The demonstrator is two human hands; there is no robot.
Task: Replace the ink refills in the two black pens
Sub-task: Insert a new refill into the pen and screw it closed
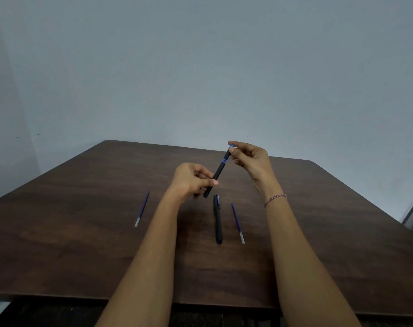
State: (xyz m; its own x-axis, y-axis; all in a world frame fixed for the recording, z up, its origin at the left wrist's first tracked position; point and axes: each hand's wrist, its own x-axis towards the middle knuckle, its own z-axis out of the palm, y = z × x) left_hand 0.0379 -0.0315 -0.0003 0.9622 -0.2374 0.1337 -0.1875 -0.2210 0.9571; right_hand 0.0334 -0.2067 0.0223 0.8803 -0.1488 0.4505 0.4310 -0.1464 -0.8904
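Black pen (218,172) in both pinched hands

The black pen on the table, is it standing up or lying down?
Lying down. The second black pen rests flat on the brown table, between the two forearms, with a blue refill beside it, apart.

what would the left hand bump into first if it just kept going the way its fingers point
The left hand points right and slightly away, already gripping the lower barrel of the black pen. Pushed on, it would probably meet the right hand, which pinches the pen's blue top end. Depth between the hands is hard to judge.
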